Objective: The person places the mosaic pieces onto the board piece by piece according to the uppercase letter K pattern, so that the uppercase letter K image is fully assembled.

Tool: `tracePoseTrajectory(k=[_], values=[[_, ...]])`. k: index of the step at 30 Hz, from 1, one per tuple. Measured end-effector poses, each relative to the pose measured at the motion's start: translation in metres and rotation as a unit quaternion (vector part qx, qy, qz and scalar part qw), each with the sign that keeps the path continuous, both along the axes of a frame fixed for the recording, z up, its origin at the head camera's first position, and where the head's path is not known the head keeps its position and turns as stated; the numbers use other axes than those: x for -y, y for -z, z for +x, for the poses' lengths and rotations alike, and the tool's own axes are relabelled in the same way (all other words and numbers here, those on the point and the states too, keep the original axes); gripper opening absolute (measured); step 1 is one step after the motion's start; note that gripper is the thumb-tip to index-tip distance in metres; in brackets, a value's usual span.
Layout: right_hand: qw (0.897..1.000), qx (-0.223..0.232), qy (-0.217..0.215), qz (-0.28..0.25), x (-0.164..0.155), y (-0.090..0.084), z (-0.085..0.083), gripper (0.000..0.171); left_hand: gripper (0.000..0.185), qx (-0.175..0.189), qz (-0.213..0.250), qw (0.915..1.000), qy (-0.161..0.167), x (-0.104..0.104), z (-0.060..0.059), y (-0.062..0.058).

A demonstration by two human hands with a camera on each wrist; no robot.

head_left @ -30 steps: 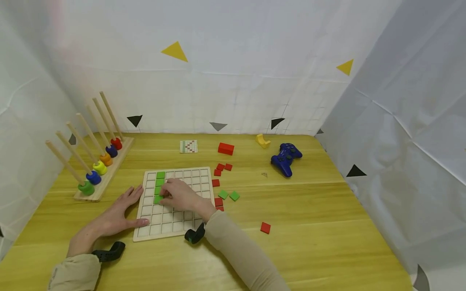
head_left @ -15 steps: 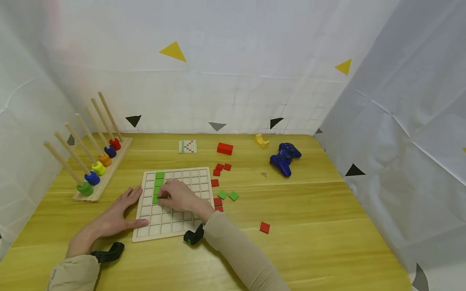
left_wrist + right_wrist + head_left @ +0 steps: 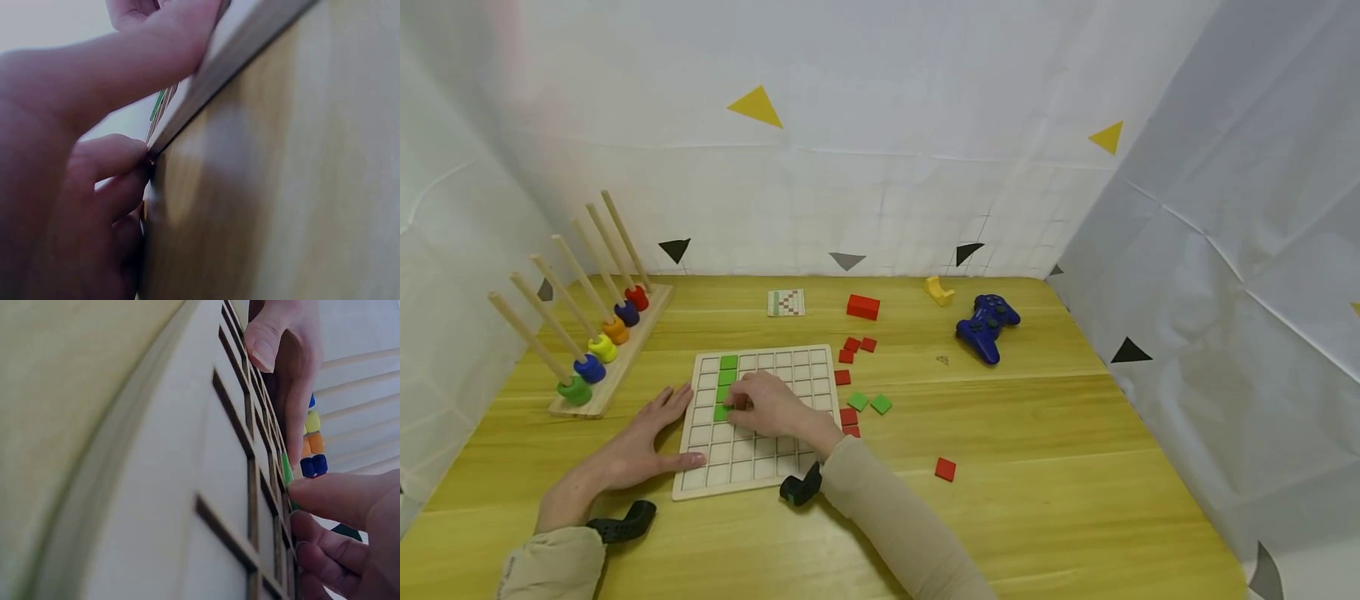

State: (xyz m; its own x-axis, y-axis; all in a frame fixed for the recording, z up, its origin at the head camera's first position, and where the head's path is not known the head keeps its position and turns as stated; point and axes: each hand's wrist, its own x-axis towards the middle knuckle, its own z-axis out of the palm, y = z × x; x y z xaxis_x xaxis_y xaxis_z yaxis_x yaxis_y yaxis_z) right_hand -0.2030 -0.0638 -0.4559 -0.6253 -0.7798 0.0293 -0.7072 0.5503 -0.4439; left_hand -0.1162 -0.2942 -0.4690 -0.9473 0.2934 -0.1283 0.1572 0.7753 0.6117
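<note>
A pale wooden grid board [image 3: 700,477] lies on the table with a column of green tiles [image 3: 728,362] set in its second column from the left. My right hand [image 3: 769,406] is over the board, thumb and fingers curled at the lowest visible green tile [image 3: 721,413]. In the right wrist view the thumb touches that green tile [image 3: 287,470], while the other fingertips meet the board beside it. My left hand [image 3: 634,446] steadies the board's left side: the thumb lies on its surface and the extended fingers reach along the edge, touching it in the left wrist view.
Red tiles [image 3: 842,377] and two green tiles [image 3: 881,404] lie right of the board; one red tile [image 3: 946,469] is nearer. Behind are a pattern card [image 3: 786,302], red block [image 3: 863,307], yellow arch [image 3: 938,291] and blue game controller [image 3: 988,328]. A peg stand with beads [image 3: 602,379] stands left.
The whole view has shifted very slightly. My right hand's fingers stay at the green tile with hardly any movement, and my left hand keeps its place on the board's edge.
</note>
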Motion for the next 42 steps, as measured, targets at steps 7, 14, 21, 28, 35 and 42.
tracePoseTrajectory(k=[7, 14, 21, 28, 35, 42], values=[[0.998, 0.039, -0.043, 0.009, -0.012, -0.01, -0.004, 0.033, 0.111, 0.0, -0.003, 1.0, -0.003, -0.001, 0.0, 0.001], [0.996, 0.085, -0.033, 0.004, -0.05, -0.024, -0.012, 0.043, 0.112, 0.0, -0.003, 1.0, -0.003, -0.001, 0.0, 0.0], [0.993, 0.113, -0.016, -0.012, -0.106, -0.024, -0.024, 0.038, 0.112, 0.0, -0.003, 1.0, 0.0, -0.001, -0.001, -0.001], [0.99, 0.137, 0.002, -0.028, -0.167, -0.028, -0.032, 0.039, 0.113, 0.002, -0.003, 1.0, 0.001, -0.002, 0.0, -0.001], [0.992, 0.128, 0.003, -0.003, -0.213, -0.025, -0.039, 0.043, 0.112, 0.0, -0.002, 1.0, 0.001, -0.001, 0.0, 0.0], [0.991, 0.13, 0.015, 0.009, -0.228, -0.015, -0.041, 0.041, 0.112, 0.002, -0.002, 1.0, 0.0, -0.001, 0.0, 0.0]])
